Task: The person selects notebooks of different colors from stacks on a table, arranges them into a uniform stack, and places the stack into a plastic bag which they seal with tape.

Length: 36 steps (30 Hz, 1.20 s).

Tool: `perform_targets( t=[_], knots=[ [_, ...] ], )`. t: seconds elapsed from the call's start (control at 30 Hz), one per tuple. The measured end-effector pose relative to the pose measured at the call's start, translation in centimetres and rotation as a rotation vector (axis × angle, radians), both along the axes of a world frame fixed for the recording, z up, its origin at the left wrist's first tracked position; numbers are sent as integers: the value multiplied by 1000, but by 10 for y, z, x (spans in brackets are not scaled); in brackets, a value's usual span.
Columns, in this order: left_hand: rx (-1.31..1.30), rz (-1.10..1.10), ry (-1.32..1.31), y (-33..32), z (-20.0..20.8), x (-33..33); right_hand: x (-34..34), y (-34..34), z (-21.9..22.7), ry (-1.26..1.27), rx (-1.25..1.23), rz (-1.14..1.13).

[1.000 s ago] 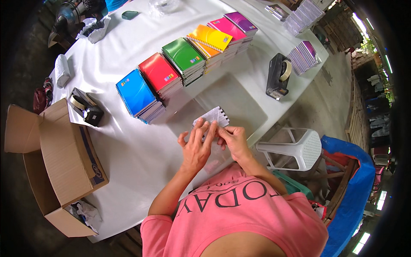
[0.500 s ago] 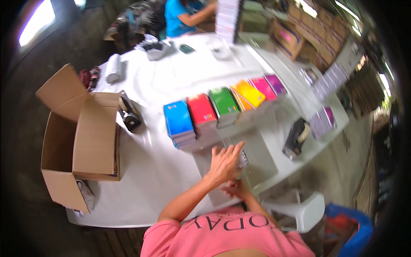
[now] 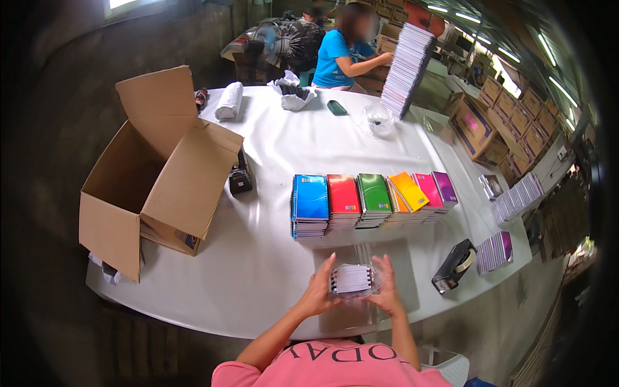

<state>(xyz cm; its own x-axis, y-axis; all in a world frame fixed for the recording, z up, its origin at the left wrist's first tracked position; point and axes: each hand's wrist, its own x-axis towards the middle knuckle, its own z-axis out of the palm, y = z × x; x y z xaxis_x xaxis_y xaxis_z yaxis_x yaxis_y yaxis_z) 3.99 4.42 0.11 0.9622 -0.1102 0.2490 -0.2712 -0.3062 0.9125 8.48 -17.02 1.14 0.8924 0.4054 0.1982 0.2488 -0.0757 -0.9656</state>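
A bundle of small spiral notebooks (image 3: 353,280), page edges facing up and wrapped in clear plastic, sits between my two hands near the front of the table. My left hand (image 3: 317,289) grips its left end, thumb and fingers curved around it. At the opposite end, my right hand (image 3: 388,293) holds the wrap, fingers pointing away from me. Beneath them lies a clear sheet or mat (image 3: 400,277). Just beyond stands a row of notebook stacks: blue (image 3: 309,198), red (image 3: 343,197), green (image 3: 374,195), yellow (image 3: 407,191), pink (image 3: 428,187) and purple (image 3: 445,185).
An open cardboard box (image 3: 174,184) stands at left, with a black device (image 3: 240,179) beside it. At right are a tape dispenser (image 3: 454,266) and bundled notebooks (image 3: 494,253). A tall notebook stack (image 3: 407,71) rises at the far edge, near a person in blue (image 3: 335,64).
The view has swung, shifting the table contents in the picture. My hands, previously close together and partly overlapping, are now at opposite ends of the wrapped notebooks, which show clearly.
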Motion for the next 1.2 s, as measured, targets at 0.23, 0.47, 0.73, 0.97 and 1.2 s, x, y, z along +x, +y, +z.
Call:
perform_targets(
  t=[0.23, 0.47, 0.73, 0.97, 1.2],
  knots=[
    [446, -82, -740, 15, 59, 28, 32, 0, 82, -707, -585, 226],
    [124, 268, -314, 36, 25, -25, -15, -36, 12, -246, -195, -178],
    [276, -39, -331, 35, -14, -22, -22, -16, 4, -331, -430, -28],
    [624, -237, -245, 39, 19, 1, 11, -3, 28, -399, -597, 379],
    [983, -297, -290, 31, 48, 9, 40, -14, 44, -58, -33, 347]
  ],
)
